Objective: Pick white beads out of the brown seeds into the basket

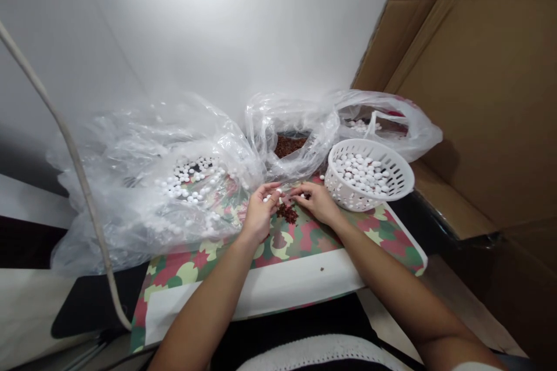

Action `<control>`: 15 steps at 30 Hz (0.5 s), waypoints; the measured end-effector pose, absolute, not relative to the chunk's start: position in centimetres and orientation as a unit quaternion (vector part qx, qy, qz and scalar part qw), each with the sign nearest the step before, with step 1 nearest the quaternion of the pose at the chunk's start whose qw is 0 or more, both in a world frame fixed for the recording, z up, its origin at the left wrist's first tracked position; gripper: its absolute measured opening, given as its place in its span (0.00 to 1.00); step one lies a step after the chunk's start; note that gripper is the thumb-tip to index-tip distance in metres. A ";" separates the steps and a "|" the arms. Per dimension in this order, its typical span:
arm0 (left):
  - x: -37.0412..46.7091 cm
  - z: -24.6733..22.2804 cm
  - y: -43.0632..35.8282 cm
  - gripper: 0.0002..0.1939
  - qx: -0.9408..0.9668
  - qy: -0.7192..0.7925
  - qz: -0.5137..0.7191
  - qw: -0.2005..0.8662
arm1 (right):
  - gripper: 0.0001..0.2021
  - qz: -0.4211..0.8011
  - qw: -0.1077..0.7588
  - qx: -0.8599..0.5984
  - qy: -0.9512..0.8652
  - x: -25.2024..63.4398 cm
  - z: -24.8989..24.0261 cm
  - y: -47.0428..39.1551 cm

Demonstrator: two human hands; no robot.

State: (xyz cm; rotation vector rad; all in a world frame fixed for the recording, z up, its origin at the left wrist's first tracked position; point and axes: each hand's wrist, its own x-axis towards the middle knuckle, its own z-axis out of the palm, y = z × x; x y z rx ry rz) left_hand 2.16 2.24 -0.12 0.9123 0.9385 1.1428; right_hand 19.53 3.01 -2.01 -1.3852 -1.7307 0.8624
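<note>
Over the patterned mat (278, 243), my left hand (261, 208) is closed on small white balls (279, 191) near its fingertips. My right hand (315, 200) faces it, fingers bent together beside a white ball; what it pinches is too small to make out. Between and just below the hands lies a small pile of dark red bits (288, 213). To the right of my right hand stands a white slotted basket (348, 194) holding many white balls (361, 173).
A clear bag with white balls (191, 179) spreads across the left. Behind my hands sits an open bag of reddish-brown bits (289, 145), with another bag (418, 127) at back right. A pale cable (76, 156) hangs at left; cardboard (487, 98) stands at right.
</note>
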 end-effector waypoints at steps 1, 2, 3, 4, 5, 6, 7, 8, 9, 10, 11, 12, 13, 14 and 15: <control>2.2 -0.2 2.3 0.33 0.398 0.416 0.505 0.643 | 0.09 0.309 0.357 -0.543 -0.694 19.4 -2.2 3.1; 2.2 -0.3 2.3 0.32 0.398 0.417 0.506 0.641 | 0.09 0.292 0.343 -0.546 -0.707 19.2 -2.3 3.2; 2.2 -0.4 2.3 0.31 0.400 0.417 0.506 0.640 | 0.08 0.280 0.330 -0.549 -0.715 19.1 -2.4 3.2; 2.1 -0.4 2.3 0.30 0.403 0.416 0.505 0.640 | 0.08 0.271 0.319 -0.552 -0.721 18.9 -2.4 3.2; 2.1 -0.4 2.3 0.29 0.406 0.414 0.503 0.640 | 0.07 0.265 0.313 -0.553 -0.725 18.9 -2.4 3.3; 2.1 -0.4 2.3 0.29 0.408 0.412 0.502 0.642 | 0.07 0.263 0.316 -0.554 -0.724 18.8 -2.3 3.2; 2.1 -0.4 2.3 0.29 0.406 0.410 0.501 0.645 | 0.07 0.270 0.327 -0.553 -0.717 18.8 -2.1 3.1; 2.1 -0.4 2.3 0.30 0.403 0.409 0.500 0.648 | 0.07 0.293 0.346 -0.548 -0.703 18.8 -1.9 3.0; 2.2 -0.3 2.3 0.31 0.399 0.408 0.499 0.652 | 0.09 0.332 0.368 -0.538 -0.682 18.8 -1.6 2.8; 2.2 -0.3 2.2 0.32 0.394 0.408 0.498 0.656 | 0.11 0.382 0.390 -0.523 -0.655 18.8 -1.3 2.6; 2.2 -0.3 2.2 0.32 0.389 0.408 0.497 0.659 | 0.14 0.434 0.408 -0.502 -0.627 18.8 -0.9 2.3; 2.2 -0.2 2.2 0.33 0.387 0.409 0.496 0.662 | 0.17 0.481 0.420 -0.480 -0.602 18.8 -0.6 2.0; 2.2 -0.2 2.2 0.33 0.385 0.409 0.495 0.663 | 0.18 0.514 0.427 -0.459 -0.586 18.7 -0.3 1.8; 2.2 -0.2 2.2 0.33 0.384 0.409 0.495 0.664 | 0.19 0.530 0.432 -0.445 -0.578 18.6 0.0 1.6; 2.2 -0.2 2.2 0.33 0.383 0.408 0.495 0.665 | 0.19 0.535 0.437 -0.436 -0.577 18.5 0.1 1.5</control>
